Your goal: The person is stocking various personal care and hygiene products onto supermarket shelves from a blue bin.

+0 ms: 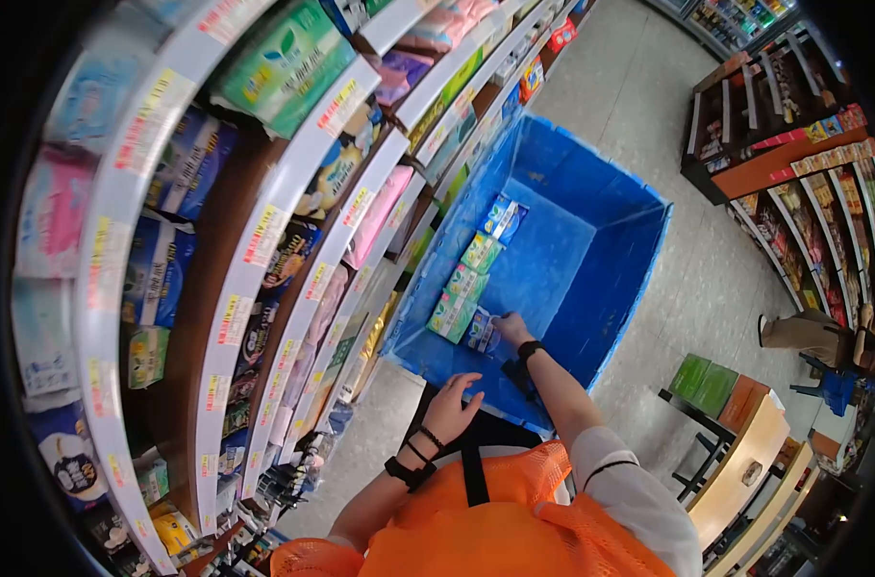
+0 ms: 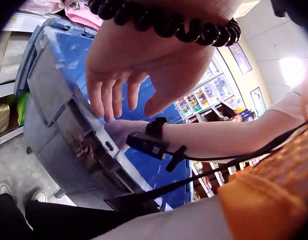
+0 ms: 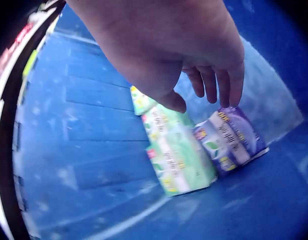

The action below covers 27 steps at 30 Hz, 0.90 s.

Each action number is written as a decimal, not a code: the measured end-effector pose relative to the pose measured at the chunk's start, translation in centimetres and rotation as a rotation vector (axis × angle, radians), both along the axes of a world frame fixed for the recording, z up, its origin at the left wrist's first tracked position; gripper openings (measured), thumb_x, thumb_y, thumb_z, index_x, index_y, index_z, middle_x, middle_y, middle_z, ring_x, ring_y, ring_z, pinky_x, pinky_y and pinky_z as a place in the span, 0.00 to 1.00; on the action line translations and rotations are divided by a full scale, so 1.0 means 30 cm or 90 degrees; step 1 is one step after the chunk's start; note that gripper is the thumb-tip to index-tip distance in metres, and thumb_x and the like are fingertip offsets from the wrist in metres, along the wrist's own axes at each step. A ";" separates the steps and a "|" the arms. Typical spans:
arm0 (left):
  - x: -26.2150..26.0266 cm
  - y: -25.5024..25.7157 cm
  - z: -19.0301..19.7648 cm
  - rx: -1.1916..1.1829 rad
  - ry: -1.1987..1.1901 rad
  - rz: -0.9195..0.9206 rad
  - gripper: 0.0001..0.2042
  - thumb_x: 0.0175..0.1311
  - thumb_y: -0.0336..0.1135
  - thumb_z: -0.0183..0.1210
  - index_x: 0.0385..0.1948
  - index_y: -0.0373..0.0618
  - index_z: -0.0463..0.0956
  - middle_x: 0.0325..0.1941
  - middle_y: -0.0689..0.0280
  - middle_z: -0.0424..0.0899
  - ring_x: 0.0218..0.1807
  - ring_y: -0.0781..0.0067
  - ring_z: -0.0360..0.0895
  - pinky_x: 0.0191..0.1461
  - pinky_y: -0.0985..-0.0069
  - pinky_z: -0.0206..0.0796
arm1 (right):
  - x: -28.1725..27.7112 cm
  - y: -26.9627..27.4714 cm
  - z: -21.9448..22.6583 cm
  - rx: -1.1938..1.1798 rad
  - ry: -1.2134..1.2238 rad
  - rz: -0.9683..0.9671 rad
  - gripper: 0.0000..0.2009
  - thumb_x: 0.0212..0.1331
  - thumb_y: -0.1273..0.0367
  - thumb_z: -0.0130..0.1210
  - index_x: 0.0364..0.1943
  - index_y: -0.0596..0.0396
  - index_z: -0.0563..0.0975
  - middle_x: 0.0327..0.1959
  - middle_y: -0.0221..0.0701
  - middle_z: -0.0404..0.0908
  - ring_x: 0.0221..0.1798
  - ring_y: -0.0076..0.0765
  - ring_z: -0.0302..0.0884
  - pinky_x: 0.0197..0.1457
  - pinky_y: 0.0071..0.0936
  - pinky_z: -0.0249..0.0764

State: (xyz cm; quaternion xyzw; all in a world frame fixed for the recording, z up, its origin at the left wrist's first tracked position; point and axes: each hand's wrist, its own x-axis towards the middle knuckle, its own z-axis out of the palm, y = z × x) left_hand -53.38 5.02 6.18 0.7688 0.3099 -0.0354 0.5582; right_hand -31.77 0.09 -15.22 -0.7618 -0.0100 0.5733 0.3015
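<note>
Inside a large blue bin (image 1: pixel 591 183), my right hand (image 1: pixel 512 330) reaches down over a purple sanitary pad pack (image 3: pixel 231 140). In the right wrist view its fingertips are right at the pack's upper edge, and the thumb stands apart from the fingers. Beside that pack lies a green pack (image 3: pixel 181 162), in a row with more green packs (image 1: pixel 466 284) and a blue-and-white pack (image 1: pixel 504 219) along the bin's left side. My left hand (image 2: pixel 139 65) hangs loosely bent near the bin's near rim, nothing in it.
Shelves of packaged goods (image 1: pixel 303 58) with price labels rise close on the left, alongside the bin. To the right stand a wooden counter (image 1: pixel 736 481) and green boxes (image 1: pixel 702 385). Farther off are snack racks (image 1: pixel 812 202) and another person (image 1: pixel 812 341).
</note>
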 end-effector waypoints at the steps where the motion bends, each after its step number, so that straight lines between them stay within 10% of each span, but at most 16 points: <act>1: 0.006 -0.003 -0.002 0.015 -0.001 0.010 0.17 0.65 0.35 0.58 0.54 0.44 0.72 0.53 0.58 0.76 0.52 0.60 0.78 0.55 0.68 0.70 | -0.002 -0.006 -0.026 -0.027 -0.106 0.062 0.29 0.54 0.57 0.60 0.54 0.65 0.73 0.47 0.48 0.81 0.48 0.46 0.81 0.49 0.36 0.77; 12: 0.036 0.006 0.006 -0.002 0.034 0.078 0.15 0.67 0.34 0.56 0.54 0.45 0.73 0.50 0.58 0.78 0.49 0.61 0.80 0.51 0.70 0.72 | -0.029 -0.026 -0.282 -0.043 -0.271 0.325 0.42 0.43 0.55 0.66 0.65 0.57 0.64 0.63 0.48 0.70 0.65 0.52 0.67 0.67 0.39 0.66; 22: 0.038 0.043 0.026 -0.005 -0.012 0.100 0.13 0.67 0.34 0.56 0.52 0.43 0.74 0.51 0.58 0.78 0.49 0.62 0.80 0.51 0.70 0.73 | -0.055 0.007 0.022 -0.143 -0.269 0.520 0.46 0.22 0.48 0.77 0.54 0.57 0.76 0.62 0.46 0.67 0.67 0.49 0.62 0.65 0.42 0.66; 27: 0.015 0.103 0.056 0.065 -0.038 0.110 0.16 0.63 0.36 0.60 0.51 0.45 0.73 0.51 0.58 0.77 0.53 0.57 0.77 0.54 0.66 0.70 | 0.008 0.015 0.180 0.012 0.027 0.431 0.40 0.37 0.51 0.71 0.56 0.62 0.72 0.55 0.40 0.77 0.56 0.36 0.75 0.52 0.31 0.76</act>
